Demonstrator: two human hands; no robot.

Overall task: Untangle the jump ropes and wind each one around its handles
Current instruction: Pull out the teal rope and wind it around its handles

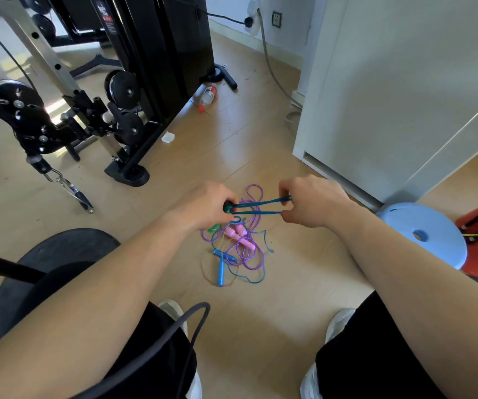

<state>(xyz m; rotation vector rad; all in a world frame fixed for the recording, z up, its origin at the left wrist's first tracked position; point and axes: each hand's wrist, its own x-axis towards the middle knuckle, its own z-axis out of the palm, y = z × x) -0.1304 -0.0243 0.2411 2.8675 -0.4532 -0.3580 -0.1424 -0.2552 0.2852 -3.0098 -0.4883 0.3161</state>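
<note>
Now both hands (261, 204) stretch teal rope (256, 208) left-to-right

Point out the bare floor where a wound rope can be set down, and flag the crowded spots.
Bare floor lies between the rope tangle and the blue stool, between the tangle and the shoes, and beyond it between the machine base and white cabinet. Crowded: the tangle itself, and left of it by the black weight plate.

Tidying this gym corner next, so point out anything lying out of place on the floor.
A red-capped bottle lies on its side beside the black machine; a small white box sits loose nearby. The jump ropes lie tangled.
</note>
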